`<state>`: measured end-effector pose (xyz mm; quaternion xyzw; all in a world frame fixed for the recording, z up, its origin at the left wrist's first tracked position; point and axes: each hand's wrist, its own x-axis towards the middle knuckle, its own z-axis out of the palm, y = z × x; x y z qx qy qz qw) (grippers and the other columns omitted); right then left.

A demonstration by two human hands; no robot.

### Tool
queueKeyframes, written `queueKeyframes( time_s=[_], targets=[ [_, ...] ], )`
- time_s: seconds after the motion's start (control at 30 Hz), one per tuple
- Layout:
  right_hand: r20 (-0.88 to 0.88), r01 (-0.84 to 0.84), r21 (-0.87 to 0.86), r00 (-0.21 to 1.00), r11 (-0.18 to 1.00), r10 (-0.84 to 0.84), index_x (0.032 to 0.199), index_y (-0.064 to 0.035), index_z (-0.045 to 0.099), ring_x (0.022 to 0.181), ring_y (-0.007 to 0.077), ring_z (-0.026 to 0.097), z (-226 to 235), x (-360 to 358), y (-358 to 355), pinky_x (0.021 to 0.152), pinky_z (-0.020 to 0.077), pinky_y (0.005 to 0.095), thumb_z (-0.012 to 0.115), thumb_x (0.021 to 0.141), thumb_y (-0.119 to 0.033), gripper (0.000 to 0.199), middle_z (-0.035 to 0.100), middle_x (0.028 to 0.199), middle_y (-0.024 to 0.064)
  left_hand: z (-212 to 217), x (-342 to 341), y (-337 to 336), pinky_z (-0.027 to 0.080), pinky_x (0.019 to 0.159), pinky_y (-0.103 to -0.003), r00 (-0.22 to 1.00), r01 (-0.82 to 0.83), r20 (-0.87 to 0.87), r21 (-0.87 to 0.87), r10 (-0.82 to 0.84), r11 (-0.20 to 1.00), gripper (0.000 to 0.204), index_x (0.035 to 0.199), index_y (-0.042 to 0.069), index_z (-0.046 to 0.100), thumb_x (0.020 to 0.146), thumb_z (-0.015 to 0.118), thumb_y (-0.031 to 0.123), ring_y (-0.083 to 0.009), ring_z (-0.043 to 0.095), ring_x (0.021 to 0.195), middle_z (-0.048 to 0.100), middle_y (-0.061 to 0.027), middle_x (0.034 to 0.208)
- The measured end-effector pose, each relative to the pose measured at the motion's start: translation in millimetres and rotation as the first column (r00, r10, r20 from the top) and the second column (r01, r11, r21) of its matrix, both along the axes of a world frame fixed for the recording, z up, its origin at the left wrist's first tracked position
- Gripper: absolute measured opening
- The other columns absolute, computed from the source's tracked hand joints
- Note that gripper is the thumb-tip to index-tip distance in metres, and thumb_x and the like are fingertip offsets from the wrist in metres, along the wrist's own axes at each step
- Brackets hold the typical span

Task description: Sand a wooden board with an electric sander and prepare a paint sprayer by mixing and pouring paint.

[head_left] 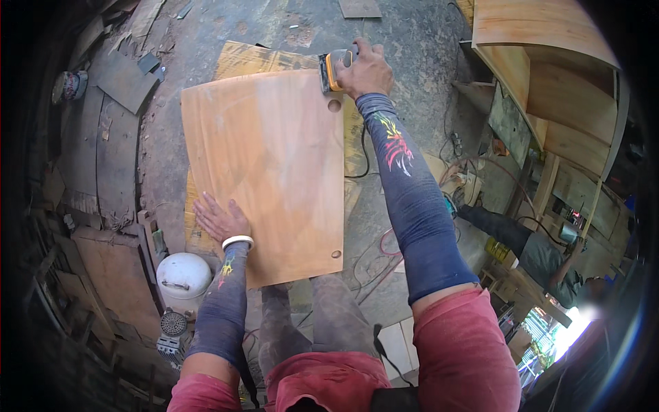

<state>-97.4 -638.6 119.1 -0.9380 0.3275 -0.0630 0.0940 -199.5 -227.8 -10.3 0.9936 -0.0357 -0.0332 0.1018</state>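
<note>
The right hand [368, 67] has a closed grip around an orange and grey palm sander [334, 69], which sits on the far right corner of a plywood panel [268, 172]. The left hand [220, 220] lies flat, fingers spread, holding nothing, pressing on the panel's near left edge. The panel rests on cardboard sheets [240, 60] over the concrete floor [165, 137]. Pale, dusty streaks across the middle suggest much of the face is already sanded, with the far corner in hand. A white tank [182, 276] stands beside the left forearm.

I see a pale orange-tan wood panel [268, 172], an orange-and-grey sander [334, 69], navy sleeves [412, 199] with red-yellow prints, a white wristband [237, 241].
</note>
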Motion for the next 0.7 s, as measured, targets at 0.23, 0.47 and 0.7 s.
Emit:
queueKeyframes(
  time_s=[0.23,0.47,0.7],
  targets=[
    [-0.101,0.074,0.150,0.993,0.986,-0.059,0.135,-0.0181,0.058,0.099,0.0443,0.070,-3,-73,48,0.082,0.0586,0.0538,0.078,0.082,-0.041,0.062,0.059,0.124,0.0172,10,9,14,0.021,0.125,-0.060,1.000,-0.015,0.013,0.038,0.014,0.999,0.078,0.161,0.005,0.035,0.098,0.057,0.045,-0.0473,0.028,0.154,0.028,-0.0298,0.166],
    [-0.059,-0.039,0.086,0.997,0.996,0.044,0.131,-0.0164,0.062,0.096,0.0443,0.070,6,-31,15,0.081,0.0577,0.0551,0.078,0.082,-0.040,0.057,0.061,0.120,0.0184,-3,3,5,0.022,0.125,-0.060,0.999,-0.026,0.019,0.028,0.026,0.999,0.078,0.161,0.007,0.036,0.098,0.057,0.047,-0.0468,0.028,0.154,0.029,-0.0299,0.166],
    [-0.165,-0.044,0.248,0.982,0.968,0.087,0.125,-0.0171,0.067,0.093,0.0434,0.064,11,-332,220,0.070,0.0567,0.0511,0.078,0.085,-0.032,0.044,0.058,0.130,0.0181,-4,2,8,0.022,0.125,-0.060,0.999,-0.036,0.006,0.036,0.036,0.999,0.078,0.161,0.008,0.036,0.098,0.056,0.049,-0.0467,0.028,0.154,0.031,-0.0302,0.164]
  ],
)
